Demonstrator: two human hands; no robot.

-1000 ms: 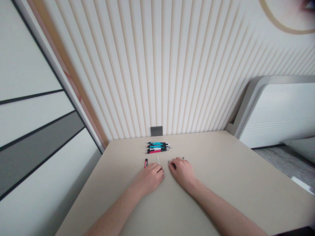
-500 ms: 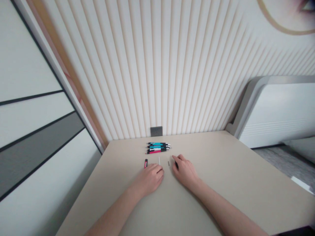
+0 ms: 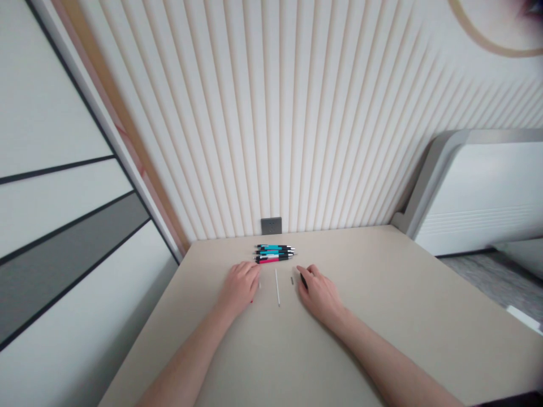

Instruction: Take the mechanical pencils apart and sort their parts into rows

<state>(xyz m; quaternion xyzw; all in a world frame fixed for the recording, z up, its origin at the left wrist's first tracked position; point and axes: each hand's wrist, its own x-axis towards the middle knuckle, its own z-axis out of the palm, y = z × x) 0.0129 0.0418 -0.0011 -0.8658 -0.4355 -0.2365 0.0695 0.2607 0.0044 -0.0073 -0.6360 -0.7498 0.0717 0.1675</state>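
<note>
My left hand [image 3: 241,282] rests on the table with its fingers curled over a red pen barrel. Only a small red end of the barrel [image 3: 251,301] peeks out below the fingers. Just right of those fingertips is a tiny pale piece [image 3: 259,285], too small to name. A thin white pen refill [image 3: 278,288] lies lengthwise between my hands. Beside it is a small metal spring [image 3: 292,280], nearer to my right hand [image 3: 319,289]. That hand lies on its side, closed around a short black pen part [image 3: 304,281], most of it hidden by the fingers.
Several click pens in blue, white and red [image 3: 275,253] lie in a stack beyond my hands. Behind them a dark socket [image 3: 271,225] is set in the ribbed wall [image 3: 271,113]. A cabinet [image 3: 63,294] borders the beige table [image 3: 403,299] on the left; a bed headboard [image 3: 487,192] stands right.
My left hand has moved left and away from me, off the refill and onto the red barrel. The whole refill now shows. My right hand stays put.
</note>
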